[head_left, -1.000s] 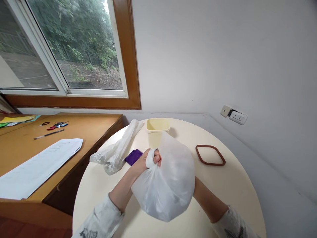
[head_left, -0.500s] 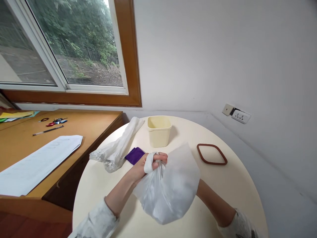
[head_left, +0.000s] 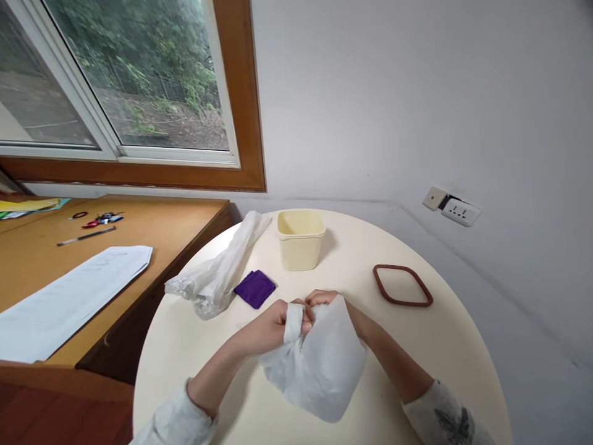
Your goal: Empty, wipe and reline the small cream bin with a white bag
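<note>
A white plastic bag (head_left: 319,371), gathered at its top, hangs between my hands above the round table. My left hand (head_left: 278,321) is closed on the gathered neck, with a twisted loop of the bag over its fingers. Close against it, my right hand (head_left: 327,300) has its fingers curled at the top of the bag; part of that hand is hidden behind the plastic. A folded purple cloth (head_left: 255,289) lies just beyond my left hand. Behind both hands stands an open, pale yellow bin (head_left: 301,253).
The round cream table (head_left: 185,364) also bears a crumpled clear plastic bag (head_left: 217,275) on the left and a brown rounded frame (head_left: 384,290) on the right. A wooden desk (head_left: 176,216) with papers (head_left: 78,303), a pen (head_left: 88,236) and scissors (head_left: 95,223) adjoins at left.
My right hand has come up from behind the bag to its top, beside my left hand. The bag is drawn in narrower, and the purple cloth shows more fully.
</note>
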The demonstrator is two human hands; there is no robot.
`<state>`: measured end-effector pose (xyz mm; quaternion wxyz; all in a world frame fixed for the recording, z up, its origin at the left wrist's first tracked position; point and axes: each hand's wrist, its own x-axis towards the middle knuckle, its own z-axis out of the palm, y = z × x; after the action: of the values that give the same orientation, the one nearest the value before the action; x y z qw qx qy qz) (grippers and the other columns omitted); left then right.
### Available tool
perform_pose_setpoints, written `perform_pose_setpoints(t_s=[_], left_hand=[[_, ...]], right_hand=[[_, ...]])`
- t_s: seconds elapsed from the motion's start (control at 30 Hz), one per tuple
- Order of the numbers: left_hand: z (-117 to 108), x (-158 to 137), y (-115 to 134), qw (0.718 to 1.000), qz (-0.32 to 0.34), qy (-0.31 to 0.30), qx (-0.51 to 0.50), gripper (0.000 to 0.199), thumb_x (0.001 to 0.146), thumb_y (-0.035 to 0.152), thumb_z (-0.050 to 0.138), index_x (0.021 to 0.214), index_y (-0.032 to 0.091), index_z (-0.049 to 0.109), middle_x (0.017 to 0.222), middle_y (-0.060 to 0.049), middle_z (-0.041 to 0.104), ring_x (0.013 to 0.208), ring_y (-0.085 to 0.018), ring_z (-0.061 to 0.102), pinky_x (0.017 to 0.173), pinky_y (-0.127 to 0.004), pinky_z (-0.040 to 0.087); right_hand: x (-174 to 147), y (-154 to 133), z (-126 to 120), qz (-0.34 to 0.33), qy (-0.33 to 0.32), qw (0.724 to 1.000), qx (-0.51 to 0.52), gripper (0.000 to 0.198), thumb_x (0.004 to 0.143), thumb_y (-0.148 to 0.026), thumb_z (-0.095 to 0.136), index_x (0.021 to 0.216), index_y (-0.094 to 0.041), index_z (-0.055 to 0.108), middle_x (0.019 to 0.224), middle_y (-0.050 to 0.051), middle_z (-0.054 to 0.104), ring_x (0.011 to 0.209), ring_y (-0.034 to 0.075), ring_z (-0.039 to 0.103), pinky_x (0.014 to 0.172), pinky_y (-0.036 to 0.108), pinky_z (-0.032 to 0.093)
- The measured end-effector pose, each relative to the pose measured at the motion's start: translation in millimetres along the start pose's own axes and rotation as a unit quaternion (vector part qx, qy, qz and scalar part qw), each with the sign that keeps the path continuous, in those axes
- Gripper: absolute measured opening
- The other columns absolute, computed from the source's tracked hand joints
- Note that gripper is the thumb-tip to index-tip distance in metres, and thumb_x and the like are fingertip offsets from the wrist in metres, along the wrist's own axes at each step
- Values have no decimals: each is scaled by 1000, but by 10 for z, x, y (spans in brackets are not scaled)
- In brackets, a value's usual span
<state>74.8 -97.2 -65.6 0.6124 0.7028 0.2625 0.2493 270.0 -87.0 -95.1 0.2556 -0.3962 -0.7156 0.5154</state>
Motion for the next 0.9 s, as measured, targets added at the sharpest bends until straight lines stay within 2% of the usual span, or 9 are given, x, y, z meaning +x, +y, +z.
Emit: perform_pose_setpoints(t_s=[0.1, 0.17, 0.27, 0.4, 0.47, 0.57, 0.63, 0.77, 0.9], left_hand=[[45, 29, -43, 999, -19, 28, -22, 22, 70, 27, 69, 61, 14, 55, 74, 1, 43, 72, -12, 46, 64, -22, 39], [81, 48, -69, 997, -19, 74, -28, 21, 69, 28, 71, 62, 13, 57, 79, 1, 42, 68, -10, 46, 62, -22, 40], [142, 71, -107, 988, -3, 156, -11, 17, 72, 31, 68, 69, 14, 66, 91, -3, 46, 78, -13, 51, 70, -25, 43], [222, 85, -171, 969, 16, 247, 5, 25, 75, 30, 64, 98, 20, 69, 104, -6, 53, 93, -19, 54, 81, -28, 44], [253, 85, -188, 962, 22, 274, 3, 30, 74, 27, 64, 103, 22, 67, 109, -7, 54, 97, -20, 54, 83, -28, 44], [274, 81, -171, 960, 21, 278, 7, 29, 72, 23, 65, 101, 21, 68, 114, -7, 53, 96, -20, 55, 81, -26, 44], [274, 80, -144, 965, 13, 263, 6, 26, 71, 21, 66, 97, 19, 68, 110, -7, 56, 90, -18, 56, 77, -25, 45], [260, 89, -115, 967, -13, 255, 1, 14, 66, 18, 68, 79, 14, 68, 79, -2, 59, 70, -14, 53, 61, -21, 43], [255, 110, -122, 959, -22, 282, -32, 8, 61, 16, 70, 65, 12, 65, 67, 1, 57, 63, -12, 50, 58, -21, 40]], right_hand=[[15, 44, -79, 54, 4, 995, 86, 20, 63, -21, 61, 82, -15, 61, 76, 0, 60, 68, 13, 54, 63, 26, 42], [9, 48, -106, 58, 35, 992, 110, 25, 61, -20, 62, 85, -16, 61, 73, -1, 58, 66, 13, 52, 60, 25, 41], [-7, 20, -96, 29, 95, 990, 104, 23, 63, -24, 66, 84, -18, 60, 78, -1, 60, 71, 15, 54, 63, 27, 42], [-28, -86, -19, -3, 153, 985, 80, 28, 63, -31, 71, 85, -22, 58, 87, 1, 63, 78, 16, 57, 70, 30, 45], [-47, -166, 21, -29, 156, 984, 85, 29, 64, -32, 72, 86, -23, 56, 93, 1, 65, 82, 17, 58, 73, 31, 46], [-88, -272, 68, -89, 140, 983, 81, 26, 66, -30, 71, 85, -24, 54, 96, 0, 66, 85, 17, 58, 76, 30, 47], [-108, -301, 96, -107, 149, 981, 67, 26, 67, -29, 70, 86, -24, 54, 94, 0, 66, 84, 17, 59, 75, 30, 47], [-85, -264, 127, -97, 226, 967, 71, 37, 62, -29, 72, 92, -24, 52, 89, 1, 64, 76, 17, 60, 67, 28, 49], [-74, -282, 40, -132, 265, 949, 111, 32, 72, -32, 63, 100, -24, 49, 90, 2, 62, 76, 16, 62, 65, 28, 51]])
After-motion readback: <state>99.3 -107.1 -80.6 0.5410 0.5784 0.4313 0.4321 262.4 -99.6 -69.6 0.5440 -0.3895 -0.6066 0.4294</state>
